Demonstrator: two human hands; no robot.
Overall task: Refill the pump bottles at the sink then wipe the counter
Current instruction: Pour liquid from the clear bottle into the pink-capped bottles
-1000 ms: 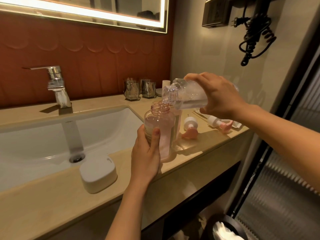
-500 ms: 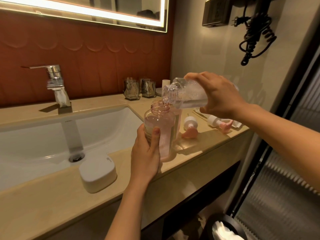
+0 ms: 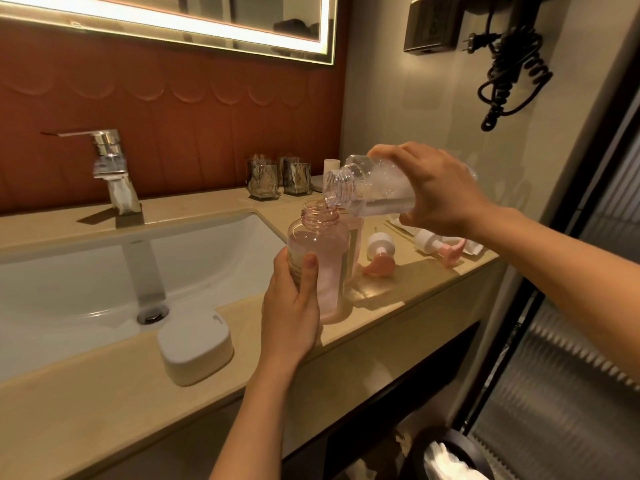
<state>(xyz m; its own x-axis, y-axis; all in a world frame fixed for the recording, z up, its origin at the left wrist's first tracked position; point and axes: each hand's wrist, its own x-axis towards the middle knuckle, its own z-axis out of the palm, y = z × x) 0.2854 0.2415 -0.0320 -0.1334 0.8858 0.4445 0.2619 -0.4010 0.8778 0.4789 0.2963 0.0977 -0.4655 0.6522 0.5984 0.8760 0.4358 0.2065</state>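
We are in the refill step, mid-pour. Our left hand (image 3: 291, 313) wraps the pink pump bottle (image 3: 322, 251), fingers and thumb curled round its lower body. It steadies the bottle where it appears to stand on the counter (image 3: 86, 410), just right of the sink (image 3: 86, 271). The bottle's neck is open and pink liquid fills much of it.

Our right hand (image 3: 433, 192) grips the clear refill bottle (image 3: 367, 188), fingers curled over its body. That bottle is tipped nearly level, its mouth just above the pink neck, and a thin stream seems to run between them. A second pink bottle (image 3: 356, 233) stands close behind the first. Two pump heads (image 3: 379, 252) lie farther right of the sink, both off their bottles.

As we judge it, the next move calls for watching the level and righting the clear bottle before the liquid reaches the neck. Then we set it down right of the sink and screw a pump head back on. Wiping is not yet begun.
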